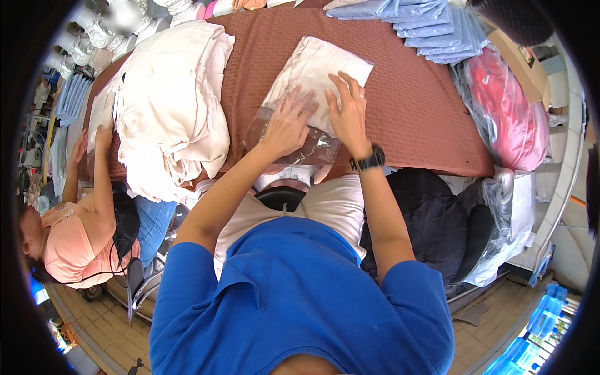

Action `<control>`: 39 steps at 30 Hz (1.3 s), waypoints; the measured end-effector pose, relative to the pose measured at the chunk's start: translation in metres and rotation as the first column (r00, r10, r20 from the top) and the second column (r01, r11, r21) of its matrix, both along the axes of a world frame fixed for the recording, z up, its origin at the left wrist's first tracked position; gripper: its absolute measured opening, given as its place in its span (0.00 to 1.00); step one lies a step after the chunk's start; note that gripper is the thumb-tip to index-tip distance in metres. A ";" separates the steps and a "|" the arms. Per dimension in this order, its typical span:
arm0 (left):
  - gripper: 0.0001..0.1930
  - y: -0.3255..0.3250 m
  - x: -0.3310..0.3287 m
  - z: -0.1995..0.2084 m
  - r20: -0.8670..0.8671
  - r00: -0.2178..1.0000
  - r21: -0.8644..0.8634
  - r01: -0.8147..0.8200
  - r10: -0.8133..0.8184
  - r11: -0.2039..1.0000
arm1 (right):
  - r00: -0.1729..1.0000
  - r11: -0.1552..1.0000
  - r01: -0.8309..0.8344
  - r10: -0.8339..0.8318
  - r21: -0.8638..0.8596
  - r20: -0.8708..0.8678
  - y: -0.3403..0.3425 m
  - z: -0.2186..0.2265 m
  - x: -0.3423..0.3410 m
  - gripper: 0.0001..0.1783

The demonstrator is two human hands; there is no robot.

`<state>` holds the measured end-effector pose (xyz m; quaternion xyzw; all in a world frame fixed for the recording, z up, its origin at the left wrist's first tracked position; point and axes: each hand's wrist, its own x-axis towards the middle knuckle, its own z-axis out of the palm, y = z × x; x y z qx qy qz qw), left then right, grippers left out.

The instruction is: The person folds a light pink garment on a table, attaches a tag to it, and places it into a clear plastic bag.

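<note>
A folded white garment (325, 65) lies on the brown-covered table (412, 106) in front of me, partly or wholly inside a clear plastic bag (322, 145). The bag's loose end hangs toward me, near the table edge. Flat over the lower left of this bundle rests my left hand (289, 122), its fingers stretched out and open. My right hand (350, 115), with a dark watch on the wrist, touches the right side, fingers apart and slightly bent. Neither hand grips anything that I can see.
A large heap of white garments (175, 100) is at my left; beyond it, a co-worker (87, 231) handles a similar white piece. Blue bagged packs (437, 31) are stacked at the far right, near a red bundle in plastic (506, 109) and a cardboard box (515, 65).
</note>
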<state>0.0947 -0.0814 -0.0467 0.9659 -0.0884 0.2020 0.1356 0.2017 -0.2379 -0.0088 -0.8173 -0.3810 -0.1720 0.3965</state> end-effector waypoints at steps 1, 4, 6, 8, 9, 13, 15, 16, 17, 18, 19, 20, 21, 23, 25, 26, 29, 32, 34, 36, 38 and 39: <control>0.30 -0.001 0.002 0.007 0.008 1.000 0.007 0.004 -0.004 1.000 | 0.998 0.997 0.045 -0.044 -0.058 0.034 0.006 -0.011 0.018 0.23; 0.31 0.001 0.011 -0.003 0.194 0.973 0.047 -0.136 0.124 0.990 | 0.994 0.968 0.099 -0.086 -0.228 0.066 0.019 -0.036 0.046 0.29; 0.33 0.007 0.014 -0.022 0.134 0.939 -0.039 -0.315 0.318 0.948 | 0.993 0.952 0.099 -0.078 -0.289 0.084 0.022 -0.053 0.050 0.33; 0.36 0.010 0.016 -0.027 0.085 0.900 -0.106 -0.419 0.428 0.902 | 0.993 0.952 0.092 -0.066 -0.293 0.097 0.022 -0.056 0.045 0.33; 0.37 0.009 0.018 -0.029 0.075 0.901 -0.086 -0.421 0.427 0.903 | 0.993 0.952 0.089 -0.061 -0.294 0.104 0.021 -0.058 0.043 0.34; 0.39 0.012 0.018 -0.033 -0.021 0.986 -0.201 -0.167 0.166 0.965 | 0.999 0.964 0.044 -0.039 -0.261 0.026 0.018 -0.047 0.050 0.31; 0.40 0.015 0.013 -0.036 -0.030 0.989 -0.184 -0.148 0.145 0.972 | 1.000 0.983 -0.002 0.000 -0.185 -0.012 0.026 -0.029 0.057 0.31; 0.40 0.014 0.014 -0.037 -0.002 0.968 -0.087 -0.249 0.250 0.965 | 0.999 0.989 -0.022 0.018 -0.149 -0.028 0.030 -0.023 0.064 0.31; 0.41 0.012 0.016 -0.035 0.040 0.938 0.008 -0.346 0.345 0.938 | 0.999 0.987 -0.004 0.010 -0.160 0.036 0.033 -0.025 0.073 0.31; 0.42 0.010 0.016 -0.034 0.042 0.931 -0.011 -0.362 0.362 0.932 | 0.995 0.985 0.013 0.004 -0.170 0.101 0.038 -0.027 0.083 0.31; 0.43 0.009 0.016 -0.030 0.043 0.924 -0.028 -0.378 0.379 0.925 | 0.987 0.984 0.030 -0.001 -0.177 0.162 0.044 -0.031 0.094 0.31; 0.43 0.009 0.016 -0.027 0.047 0.918 -0.044 -0.393 0.395 0.918 | 0.982 0.971 0.083 -0.042 -0.224 0.182 0.050 -0.033 0.103 0.32; 0.44 0.010 0.016 -0.026 0.049 0.932 -0.037 -0.357 0.358 0.934 | 0.986 0.966 0.092 -0.054 -0.242 0.157 0.056 -0.034 0.113 0.33; 0.44 0.015 0.016 -0.024 0.053 0.956 -0.023 -0.287 0.288 0.958 | 0.991 0.955 0.102 -0.074 -0.279 0.109 0.069 -0.036 0.130 0.34; 0.43 0.020 0.016 -0.019 0.004 0.958 -0.021 -0.288 0.288 0.957 | 0.995 0.943 0.069 -0.088 -0.327 -0.043 0.081 -0.034 0.140 0.34; 0.43 0.022 0.016 -0.015 -0.021 0.957 -0.020 -0.288 0.288 0.957 | 0.988 0.936 0.050 -0.096 -0.348 -0.118 0.085 -0.032 0.142 0.34; 0.40 0.025 0.011 -0.006 0.016 0.947 0.012 -0.320 0.320 0.947 | 0.985 0.917 0.129 -0.162 -0.377 -0.056 0.088 -0.034 0.134 0.35; 0.40 0.031 0.008 -0.015 0.066 0.941 0.012 -0.334 0.333 0.942 | 0.979 0.901 0.197 -0.205 -0.386 0.020 0.088 -0.038 0.125 0.35; 0.40 0.035 0.008 -0.013 -0.003 0.939 -0.092 -0.344 0.345 0.935 | 0.981 0.915 0.169 -0.193 -0.365 -0.030 0.086 -0.037 0.125 0.35; 0.39 0.036 0.009 -0.019 0.006 0.943 -0.203 -0.324 0.333 0.924 | 0.985 0.931 0.170 -0.172 -0.323 0.023 0.083 -0.038 0.121 0.35; 0.38 0.041 0.015 -0.029 0.111 0.940 -0.306 -0.276 0.322 0.911 | 0.973 0.954 0.176 -0.132 -0.241 0.188 0.087 -0.031 0.110 0.35; 0.37 0.042 0.015 -0.034 0.111 0.936 -0.243 -0.300 0.334 0.922 | 0.992 0.971 0.017 0.013 -0.238 0.125 0.088 -0.029 0.102 0.35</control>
